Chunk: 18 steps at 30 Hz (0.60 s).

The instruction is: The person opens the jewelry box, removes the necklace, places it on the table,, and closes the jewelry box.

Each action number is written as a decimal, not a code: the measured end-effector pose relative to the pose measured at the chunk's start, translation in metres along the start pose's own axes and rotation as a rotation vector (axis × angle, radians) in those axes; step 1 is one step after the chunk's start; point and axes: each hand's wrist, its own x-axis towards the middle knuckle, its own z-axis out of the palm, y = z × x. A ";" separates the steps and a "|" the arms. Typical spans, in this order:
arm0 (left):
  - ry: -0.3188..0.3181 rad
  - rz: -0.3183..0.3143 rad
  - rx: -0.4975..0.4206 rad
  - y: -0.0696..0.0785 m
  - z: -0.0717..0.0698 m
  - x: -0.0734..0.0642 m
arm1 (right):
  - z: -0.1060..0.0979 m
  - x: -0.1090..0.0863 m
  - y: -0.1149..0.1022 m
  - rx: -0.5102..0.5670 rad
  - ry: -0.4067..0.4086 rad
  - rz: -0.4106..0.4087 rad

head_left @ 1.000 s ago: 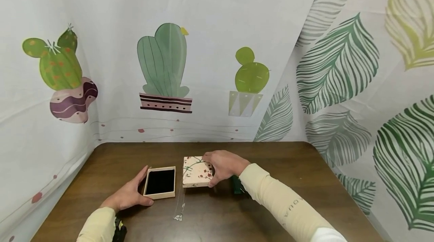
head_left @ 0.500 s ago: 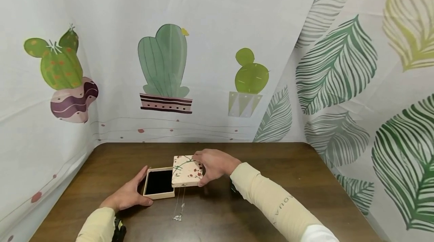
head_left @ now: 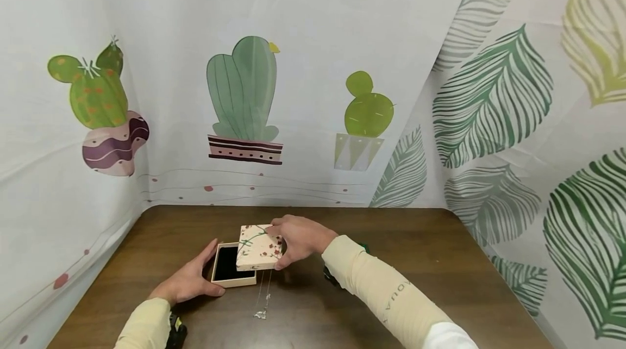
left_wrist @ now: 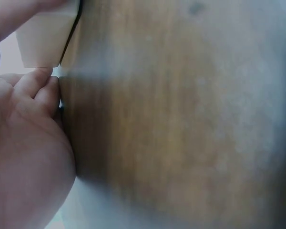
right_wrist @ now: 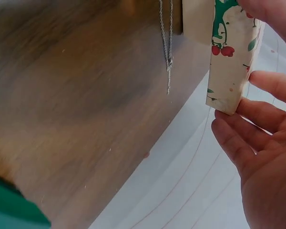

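A shallow cream box base (head_left: 235, 282) with a black lining lies on the table. My left hand (head_left: 189, 278) holds it at its left side, thumb at the near corner and fingers at the far one. In the left wrist view, the fingers meet the pale side of the base (left_wrist: 45, 40). My right hand (head_left: 300, 240) grips the flowered box lid (head_left: 256, 248) by its right side, thumb in front and fingers behind. The lid overlaps the right part of the base. A silver necklace (head_left: 261, 315) lies to the right of the base; its chain (right_wrist: 165, 43) shows beside the box in the right wrist view.
The brown wooden table (head_left: 401, 262) reaches back to a printed cloth backdrop (head_left: 308, 66). A green thing (head_left: 364, 247), mostly hidden by my right forearm, stands on the right; part of a green object (right_wrist: 14, 205) shows in the right wrist view's lower left.
My right hand has carried the lid leftward, from beside the base to over its right part. My left hand has stayed at the base. The necklace lies where it was.
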 end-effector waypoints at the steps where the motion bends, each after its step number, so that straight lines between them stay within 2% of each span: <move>1: 0.002 0.001 0.003 0.000 0.000 0.000 | 0.001 0.002 -0.001 0.002 0.004 -0.002; 7: 0.012 0.002 0.009 0.001 0.001 0.000 | 0.003 0.009 -0.008 0.023 0.008 -0.002; 14: 0.009 -0.004 -0.012 0.002 0.002 0.000 | 0.006 0.015 -0.014 0.047 -0.010 0.047; 18: 0.013 0.001 -0.021 0.002 0.003 -0.001 | 0.010 0.021 -0.017 0.038 -0.003 0.031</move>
